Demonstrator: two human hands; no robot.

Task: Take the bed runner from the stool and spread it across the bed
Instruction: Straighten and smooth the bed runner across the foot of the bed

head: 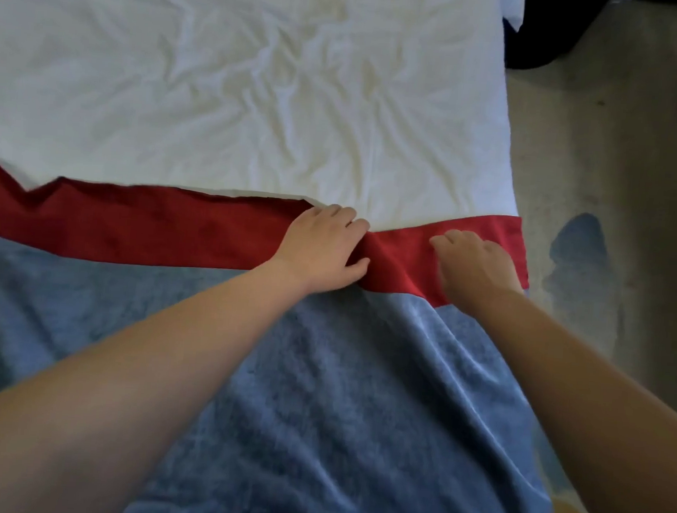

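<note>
The red runner (pixel 131 223) lies across the bed (pixel 220 88), between the white sheet and a blue blanket (pixel 339 396). The left hand (pixel 321 247) rests flat on it, fingers loosely spread by a fold. The right hand (pixel 474 262) presses nearby, blurred; its fingers look curled, grip unclear.

Bed runner (pixel 139 222): red cloth strip, lies flat across the bed (pixel 236 89) from left edge of view to the bed's right edge, where its end drapes over. Far edge on the bed's white sheet, near edge on blue fabric. Left part darker, far edge jagged and folded; creased and narrowed right of centre. Bed: white, wrinkled sheet.
</note>
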